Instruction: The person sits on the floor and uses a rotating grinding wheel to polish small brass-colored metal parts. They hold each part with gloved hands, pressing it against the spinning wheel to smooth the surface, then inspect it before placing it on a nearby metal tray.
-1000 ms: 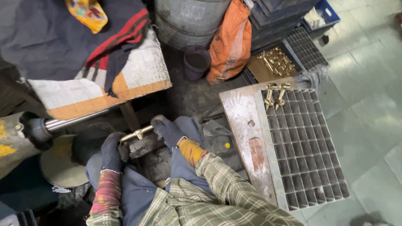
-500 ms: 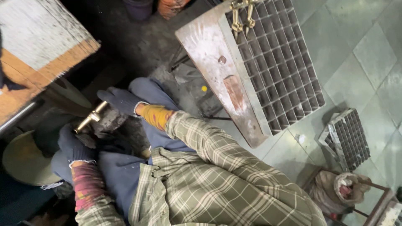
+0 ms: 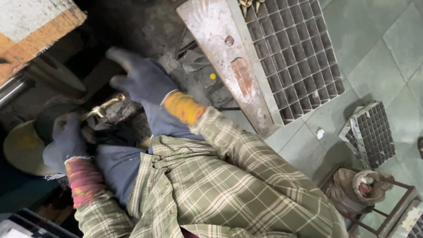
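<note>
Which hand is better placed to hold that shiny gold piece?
The left hand, probably. It sits right at the brass piece and seems to grip it. The right hand is lifted above it, fingers spread, holding nothing.

Setting: metal workshop, grimy dark floor. Evidence: gridded metal sorting tray [image 3: 299, 53] (brass pieces at its top edge), scuffed steel plate [image 3: 229, 57], smaller grid crate [image 3: 374, 132], work-gloved hand [image 3: 145, 81]
</note>
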